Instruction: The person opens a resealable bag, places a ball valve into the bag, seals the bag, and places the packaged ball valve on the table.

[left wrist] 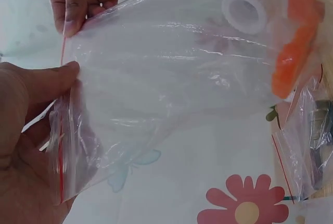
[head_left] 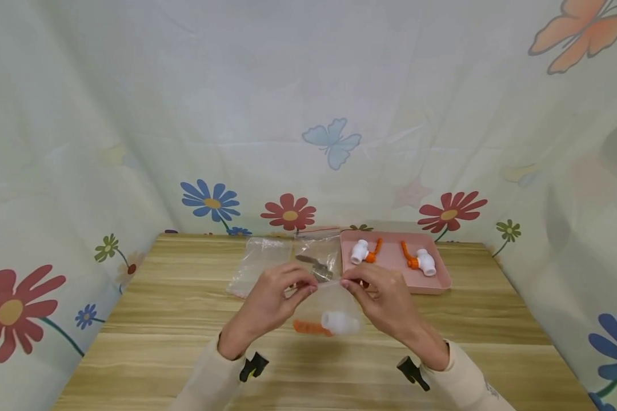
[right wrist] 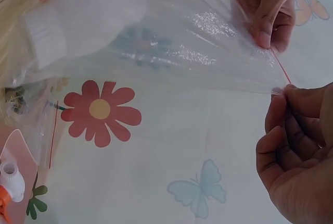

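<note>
A clear zip bag (left wrist: 156, 78) with a red seal line hangs between the two hands. Inside it lies a white ball valve (head_left: 340, 323) with an orange handle (head_left: 311, 327), down at the bag's lower end. The left hand (head_left: 276, 295) pinches one side of the bag's top edge between thumb and fingers. At the other side of that edge, the right hand (head_left: 387, 298) pinches with thumb and forefinger, its remaining fingers curled in the right wrist view. Both hands hold the bag above the table, with the valve dangling below them.
A pink tray (head_left: 391, 278) at the back right holds two white valves with orange handles. Left of it lies a clear bag (head_left: 308, 245) containing a metal part with a lever (head_left: 321, 269). Another clear bag (head_left: 264, 257) lies farther left. A printed curtain stands behind the wooden table (head_left: 175, 337).
</note>
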`<state>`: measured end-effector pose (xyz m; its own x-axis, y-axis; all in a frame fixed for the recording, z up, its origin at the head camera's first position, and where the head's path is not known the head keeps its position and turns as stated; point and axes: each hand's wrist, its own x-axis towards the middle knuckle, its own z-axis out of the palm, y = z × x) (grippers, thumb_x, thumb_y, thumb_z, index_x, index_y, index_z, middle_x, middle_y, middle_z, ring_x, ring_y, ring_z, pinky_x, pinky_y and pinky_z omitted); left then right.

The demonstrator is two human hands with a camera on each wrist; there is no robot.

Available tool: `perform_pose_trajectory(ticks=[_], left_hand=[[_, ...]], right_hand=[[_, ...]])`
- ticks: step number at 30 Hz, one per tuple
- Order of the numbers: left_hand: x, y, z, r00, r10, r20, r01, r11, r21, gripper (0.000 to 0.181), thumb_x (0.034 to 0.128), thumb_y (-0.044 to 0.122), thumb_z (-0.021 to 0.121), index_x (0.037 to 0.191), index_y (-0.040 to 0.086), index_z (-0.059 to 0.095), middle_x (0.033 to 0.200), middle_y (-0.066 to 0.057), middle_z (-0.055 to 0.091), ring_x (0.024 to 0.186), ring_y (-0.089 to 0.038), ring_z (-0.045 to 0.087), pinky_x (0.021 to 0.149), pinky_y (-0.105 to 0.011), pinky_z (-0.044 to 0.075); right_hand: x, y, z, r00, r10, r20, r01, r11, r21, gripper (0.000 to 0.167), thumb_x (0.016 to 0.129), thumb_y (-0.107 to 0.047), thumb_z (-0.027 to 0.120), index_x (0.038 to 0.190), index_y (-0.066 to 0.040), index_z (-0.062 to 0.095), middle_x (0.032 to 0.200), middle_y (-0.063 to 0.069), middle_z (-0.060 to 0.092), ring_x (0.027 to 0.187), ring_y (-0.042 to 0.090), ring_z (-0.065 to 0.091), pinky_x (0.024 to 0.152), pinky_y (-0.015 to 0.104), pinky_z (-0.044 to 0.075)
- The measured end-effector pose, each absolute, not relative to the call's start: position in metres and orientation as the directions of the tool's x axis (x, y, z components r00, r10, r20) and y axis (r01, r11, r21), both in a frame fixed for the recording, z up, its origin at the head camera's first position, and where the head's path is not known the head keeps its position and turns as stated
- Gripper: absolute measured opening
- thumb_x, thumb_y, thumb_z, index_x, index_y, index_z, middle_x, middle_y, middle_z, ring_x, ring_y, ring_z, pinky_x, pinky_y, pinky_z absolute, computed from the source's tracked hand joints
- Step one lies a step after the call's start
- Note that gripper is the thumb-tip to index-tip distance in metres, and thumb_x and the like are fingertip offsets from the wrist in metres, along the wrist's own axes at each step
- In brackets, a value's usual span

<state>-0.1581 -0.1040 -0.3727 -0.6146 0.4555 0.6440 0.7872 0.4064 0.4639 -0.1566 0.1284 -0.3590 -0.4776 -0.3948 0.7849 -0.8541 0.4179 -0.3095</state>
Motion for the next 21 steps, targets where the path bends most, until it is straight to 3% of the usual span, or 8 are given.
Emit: perform_pose_trajectory(ticks=[5, 13, 18, 21], left_hand=[[-0.157, -0.103, -0.373, -0.617, 0.459, 0.64, 0.783, 0.446, 0.435, 0.004, 0.0895, 0.012, 0.071, 0.092, 0.011, 0.073, 0.093, 0.004, 0.069, 0.077, -0.005, 0.06, 0.065, -0.021, 0.05], [-0.157, -0.124, -0.386, -0.737, 0.45, 0.504, 0.675, 0.525, 0.518, 0.011, 0.0872, 0.023, 0.074, 0.096, 0.018, 0.071, 0.084, 0.011, 0.064, 0.075, -0.001, 0.054, 0.066, -0.02, 0.048], [-0.156, -0.14, -0.394, -0.772, 0.409, 0.487, 0.636, 0.505, 0.583, 0.003, 0.0889, 0.017, 0.072, 0.092, 0.017, 0.07, 0.082, 0.009, 0.065, 0.073, -0.001, 0.054, 0.065, -0.022, 0.05], [-0.155, -0.144, -0.394, -0.767, 0.386, 0.513, 0.641, 0.489, 0.591, 0.006, 0.088, 0.011, 0.072, 0.091, 0.016, 0.071, 0.083, 0.008, 0.067, 0.072, -0.002, 0.054, 0.063, -0.023, 0.05]], right_hand=[[-0.157, 0.129, -0.361, -0.475, -0.394, 0.787, -0.858, 0.406, -0.314, 0.023, 0.074, 0.007, 0.078, 0.088, -0.01, 0.071, 0.077, -0.003, 0.069, 0.065, 0.004, 0.055, 0.06, 0.014, 0.047], [-0.157, 0.136, -0.363, -0.482, -0.359, 0.799, -0.843, 0.439, -0.311, 0.026, 0.072, 0.009, 0.078, 0.088, -0.011, 0.071, 0.079, -0.002, 0.07, 0.065, 0.005, 0.056, 0.06, 0.015, 0.048], [-0.159, 0.143, -0.364, -0.479, -0.336, 0.811, -0.841, 0.441, -0.314, 0.028, 0.071, 0.009, 0.079, 0.088, -0.011, 0.072, 0.077, -0.002, 0.07, 0.064, 0.006, 0.057, 0.058, 0.014, 0.048], [-0.159, 0.148, -0.365, -0.516, -0.33, 0.79, -0.821, 0.454, -0.347, 0.021, 0.075, 0.004, 0.079, 0.088, -0.011, 0.072, 0.077, -0.003, 0.069, 0.064, 0.005, 0.056, 0.058, 0.014, 0.047]])
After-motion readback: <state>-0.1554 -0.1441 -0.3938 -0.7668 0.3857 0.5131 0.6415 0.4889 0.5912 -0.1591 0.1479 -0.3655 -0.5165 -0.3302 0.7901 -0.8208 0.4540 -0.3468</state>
